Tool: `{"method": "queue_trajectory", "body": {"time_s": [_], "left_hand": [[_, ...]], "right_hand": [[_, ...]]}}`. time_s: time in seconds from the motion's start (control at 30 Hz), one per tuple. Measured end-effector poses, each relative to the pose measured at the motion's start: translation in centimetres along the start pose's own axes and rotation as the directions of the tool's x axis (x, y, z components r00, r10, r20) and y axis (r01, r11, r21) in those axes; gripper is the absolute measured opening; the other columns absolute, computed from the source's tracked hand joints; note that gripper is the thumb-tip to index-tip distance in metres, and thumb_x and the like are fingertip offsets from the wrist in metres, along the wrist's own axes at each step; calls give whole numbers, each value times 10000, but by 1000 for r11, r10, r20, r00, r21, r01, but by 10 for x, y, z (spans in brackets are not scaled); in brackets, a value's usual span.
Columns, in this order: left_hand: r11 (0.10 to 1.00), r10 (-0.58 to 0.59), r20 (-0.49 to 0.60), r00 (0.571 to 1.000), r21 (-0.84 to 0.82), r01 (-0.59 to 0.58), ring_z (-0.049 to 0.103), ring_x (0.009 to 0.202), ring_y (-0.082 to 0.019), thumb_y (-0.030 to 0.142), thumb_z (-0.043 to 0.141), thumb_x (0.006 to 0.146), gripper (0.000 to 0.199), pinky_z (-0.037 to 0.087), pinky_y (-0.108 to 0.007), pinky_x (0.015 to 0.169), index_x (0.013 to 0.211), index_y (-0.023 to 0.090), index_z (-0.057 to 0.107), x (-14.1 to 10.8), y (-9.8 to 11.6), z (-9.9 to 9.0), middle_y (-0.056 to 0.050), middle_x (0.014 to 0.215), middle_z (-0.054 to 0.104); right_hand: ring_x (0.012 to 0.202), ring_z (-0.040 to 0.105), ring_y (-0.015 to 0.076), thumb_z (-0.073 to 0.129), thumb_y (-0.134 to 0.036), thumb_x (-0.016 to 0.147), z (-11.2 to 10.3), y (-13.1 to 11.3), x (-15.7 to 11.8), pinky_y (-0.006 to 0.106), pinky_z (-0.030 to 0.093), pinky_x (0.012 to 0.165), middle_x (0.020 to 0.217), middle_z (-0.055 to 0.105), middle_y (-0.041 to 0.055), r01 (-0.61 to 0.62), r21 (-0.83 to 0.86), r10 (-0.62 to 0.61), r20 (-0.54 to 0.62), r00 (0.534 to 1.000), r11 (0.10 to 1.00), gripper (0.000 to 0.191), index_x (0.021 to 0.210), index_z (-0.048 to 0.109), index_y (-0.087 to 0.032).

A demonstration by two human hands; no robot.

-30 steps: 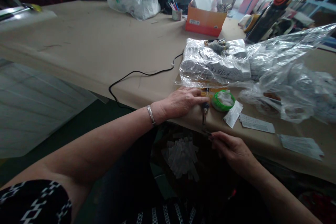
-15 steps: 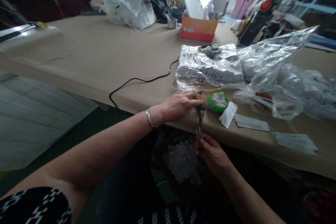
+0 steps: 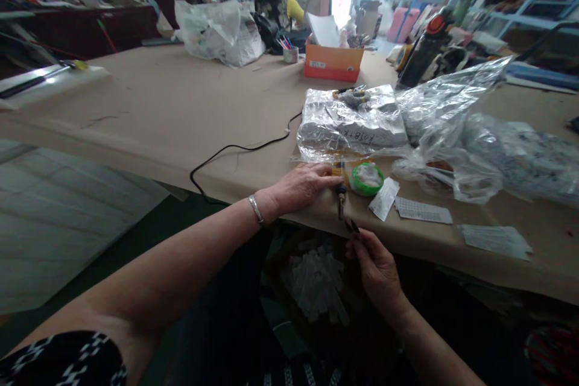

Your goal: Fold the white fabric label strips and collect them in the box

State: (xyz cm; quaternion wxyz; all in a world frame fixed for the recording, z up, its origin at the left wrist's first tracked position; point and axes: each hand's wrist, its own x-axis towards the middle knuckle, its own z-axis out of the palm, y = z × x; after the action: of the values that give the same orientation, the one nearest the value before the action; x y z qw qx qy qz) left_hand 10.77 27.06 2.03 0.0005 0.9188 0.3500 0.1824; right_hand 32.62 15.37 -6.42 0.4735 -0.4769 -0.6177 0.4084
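Observation:
At the table's front edge lies a soldering iron (image 3: 341, 196) with a yellowish handle and its metal tip pointing toward me. My left hand (image 3: 305, 187) lies low on the table, thumb and fingers against the iron's handle. Just below the tip, my right hand (image 3: 373, 259) pinches dark tweezers (image 3: 351, 227), their points spread apart. Whether something tiny sits at the points cannot be made out. Right of the iron stands a green round tub (image 3: 367, 180) with white wadding in it. Printed white strips (image 3: 384, 199) lie beside the tub.
Behind the iron sits a clear plastic-wrapped white package (image 3: 353, 126), with bunched plastic (image 3: 470, 175) to its right. A black cord (image 3: 239, 147) crosses the table. An orange box (image 3: 333, 63) stands farther back. Pale strips (image 3: 316, 283) lie heaped below the edge. People are in the background.
My right hand has moved slightly right, and the tweezers have drawn away from the iron's tip. My left hand stays at the handle. The view has shifted a little.

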Motion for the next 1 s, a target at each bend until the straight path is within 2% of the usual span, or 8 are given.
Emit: {"method": "queue_trajectory", "body": {"time_s": [0.2, 0.37, 0.47, 0.67, 0.77, 0.87, 0.93, 1.0], "left_hand": [[1000, 14, 19, 1000, 1, -14, 549, 1133, -200, 183, 472, 912, 343, 440, -380, 950, 1231, 255, 574, 1, -1, -1, -92, 1212, 594], [1000, 12, 16, 1000, 1, -12, 563, 1107, -203, 192, 493, 902, 345, 444, -386, 938, 1231, 259, 573, 1, 0, 0, -88, 1205, 594], [1000, 4, 18, 1000, 12, -5, 565, 1104, -209, 192, 494, 902, 343, 443, -387, 940, 1230, 254, 574, 0, 1, -1, -86, 1208, 591], [1000, -1, 35, 999, 15, 1, 565, 1108, -209, 162, 474, 901, 364, 448, -381, 942, 1241, 249, 569, 0, 0, 0, -93, 1219, 589], [1000, 18, 9, 1000, 2, -18, 557, 1125, -222, 140, 476, 889, 389, 448, -391, 951, 1251, 252, 566, 1, 1, -1, -100, 1253, 579], [999, 35, -8, 999, -31, -35, 563, 1125, -220, 123, 418, 906, 394, 452, -383, 959, 1252, 238, 567, 1, -1, -1, -98, 1251, 594], [998, 27, -53, 998, -54, -30, 577, 1110, -215, 139, 414, 908, 396, 457, -363, 965, 1275, 212, 543, -1, -7, 3, -97, 1256, 595], [996, -42, -213, 976, -80, 26, 596, 1079, -216, 132, 405, 898, 389, 462, -360, 967, 1260, 160, 545, -6, -10, 8, -104, 1221, 617]], "right_hand": [[724, 612, 144, 519, -271, 871, 3, 9, -3, 275, 516, 697, 802, 646, 24, 116, -39, -114, 57, 992, 992, 184, 991, 648, -218], [668, 596, 129, 449, -222, 912, 6, 4, 0, 261, 517, 668, 747, 606, 3, 159, -84, -160, -16, 987, 984, 239, 1108, 586, -220], [745, 621, 139, 467, -195, 898, 3, -2, 5, 262, 517, 706, 836, 628, 28, 220, -118, -216, 43, 975, 968, 254, 1103, 614, -223], [744, 637, 128, 432, -118, 904, -10, -11, 8, 224, 521, 685, 883, 641, 55, 388, -317, -373, 109, 921, 865, 326, 1182, 576, -208], [720, 642, 130, 438, -114, 897, -18, -20, 2, 215, 522, 653, 841, 652, 50, 549, -407, -485, 258, 835, 730, 332, 1160, 606, -228], [707, 632, 123, 440, -104, 897, -51, -34, 1, 216, 521, 646, 817, 655, 38, 623, -430, -525, 334, 782, 654, 348, 1175, 599, -241], [785, 644, 136, 422, -121, 912, -93, -42, 6, 233, 529, 701, 878, 661, 48, 541, -529, -519, 206, 829, 654, 349, 1205, 575, -234], [873, 648, 166, 409, -186, 933, -152, -47, 14, 268, 528, 752, 967, 665, 65, 369, -731, -528, 14, 849, 574, 321, 1204, 575, -229]]}}
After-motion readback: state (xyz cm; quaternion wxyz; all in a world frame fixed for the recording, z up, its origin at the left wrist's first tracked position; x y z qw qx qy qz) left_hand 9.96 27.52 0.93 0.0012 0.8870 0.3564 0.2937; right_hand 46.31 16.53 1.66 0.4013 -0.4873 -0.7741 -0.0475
